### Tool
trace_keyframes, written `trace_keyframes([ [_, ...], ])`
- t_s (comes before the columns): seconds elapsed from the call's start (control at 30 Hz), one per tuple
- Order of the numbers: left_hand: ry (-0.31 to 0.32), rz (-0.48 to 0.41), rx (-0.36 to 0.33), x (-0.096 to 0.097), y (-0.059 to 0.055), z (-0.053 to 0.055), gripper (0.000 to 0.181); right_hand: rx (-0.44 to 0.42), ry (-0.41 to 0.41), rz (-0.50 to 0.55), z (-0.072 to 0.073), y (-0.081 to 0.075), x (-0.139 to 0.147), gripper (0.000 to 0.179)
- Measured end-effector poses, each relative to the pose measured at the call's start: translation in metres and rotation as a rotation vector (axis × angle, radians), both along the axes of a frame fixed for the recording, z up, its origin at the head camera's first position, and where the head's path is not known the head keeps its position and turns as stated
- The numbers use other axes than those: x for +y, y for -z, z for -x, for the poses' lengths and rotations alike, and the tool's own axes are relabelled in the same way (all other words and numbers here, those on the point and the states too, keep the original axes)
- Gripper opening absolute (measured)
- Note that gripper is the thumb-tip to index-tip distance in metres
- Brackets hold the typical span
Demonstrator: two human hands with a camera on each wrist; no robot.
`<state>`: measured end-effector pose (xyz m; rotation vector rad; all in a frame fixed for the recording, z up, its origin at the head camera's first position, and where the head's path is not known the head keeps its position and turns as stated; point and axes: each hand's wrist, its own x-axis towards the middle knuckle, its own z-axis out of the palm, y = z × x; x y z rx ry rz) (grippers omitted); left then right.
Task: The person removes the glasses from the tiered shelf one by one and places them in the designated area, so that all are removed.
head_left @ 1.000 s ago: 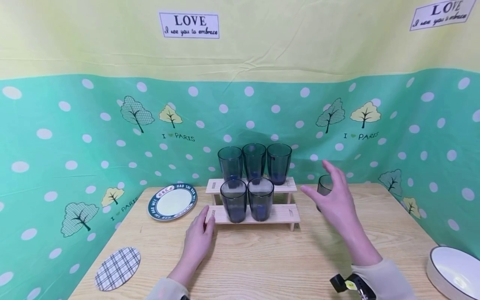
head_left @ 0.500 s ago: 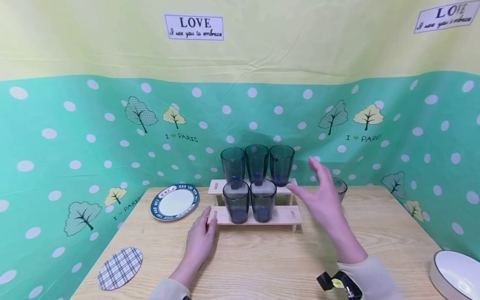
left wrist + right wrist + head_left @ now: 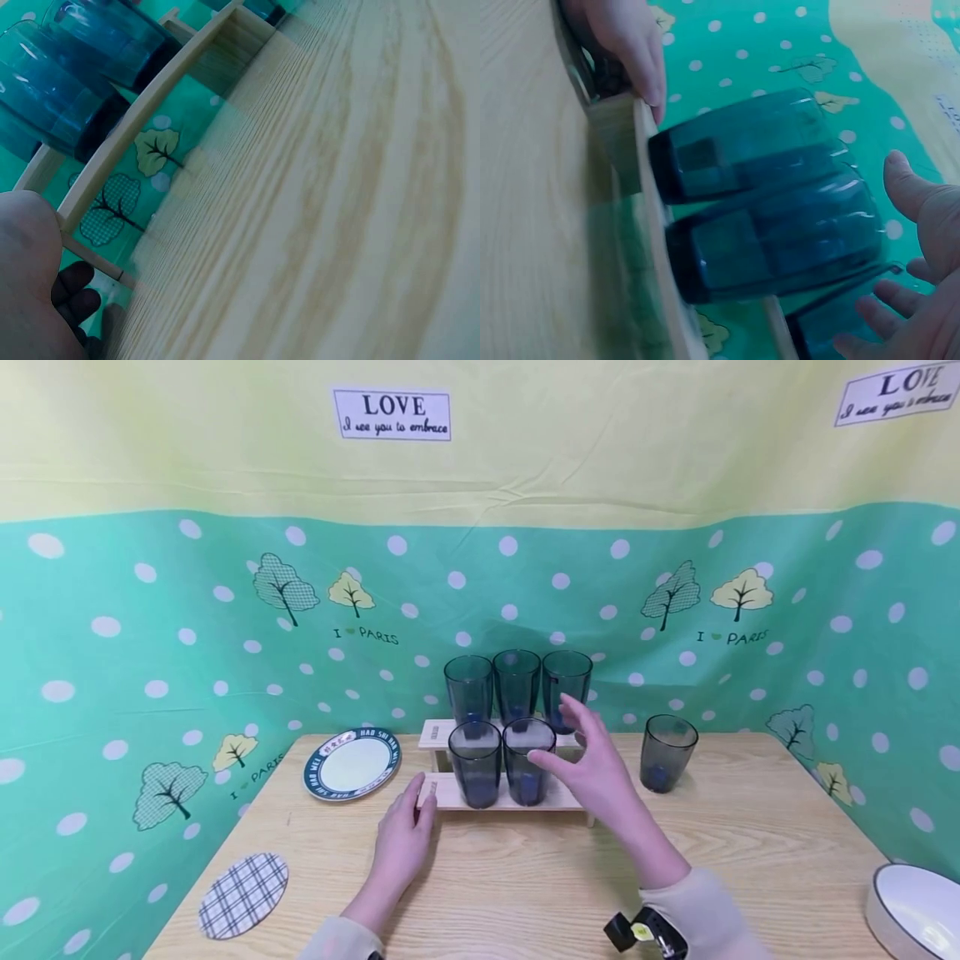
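Note:
A two-tier wooden stand [image 3: 441, 792] carries dark tinted glasses. Two are on its lower step: a left glass [image 3: 476, 777] and a right glass [image 3: 528, 789]. Three back glasses [image 3: 516, 681] stand in a row on the upper step. My left hand [image 3: 399, 850] holds the lower step's left end, its thumb against the board in the right wrist view. My right hand [image 3: 603, 785] is spread beside the front right glass, thumb and fingers apart, gripping nothing. In the right wrist view its fingers [image 3: 900, 300] are near the glasses' rims; contact is hard to judge.
One more tinted glass [image 3: 666, 760] stands on the wooden table [image 3: 517, 893], right of the stand. A blue-rimmed plate [image 3: 352, 764] lies to the left, with a checked coaster [image 3: 243, 895] nearer. A white bowl [image 3: 918, 906] is at the right edge. Patterned cloth [image 3: 405, 577] hangs behind.
My right hand has moved left, from in front of the lone glass on the table to the front right glass on the stand. My left hand stays at the stand's left end.

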<state>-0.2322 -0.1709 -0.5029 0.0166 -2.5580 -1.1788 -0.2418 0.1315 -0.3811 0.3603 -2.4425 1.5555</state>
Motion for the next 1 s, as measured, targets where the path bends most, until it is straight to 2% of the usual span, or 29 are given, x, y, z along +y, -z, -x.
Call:
trace_keyframes([
  [0.1,-0.002,0.006,0.012,0.0,0.0,0.0,0.052,-0.028,-0.033,0.013,0.002,0.006,-0.005,0.102],
  [0.4,0.001,0.001,-0.01,-0.001,0.001,0.001,0.054,-0.091,-0.024,-0.025,0.006,0.02,-0.015,0.107],
  [1.0,-0.004,-0.001,-0.018,-0.002,0.0,0.003,0.054,-0.09,-0.025,0.002,0.011,0.027,-0.019,0.102],
])
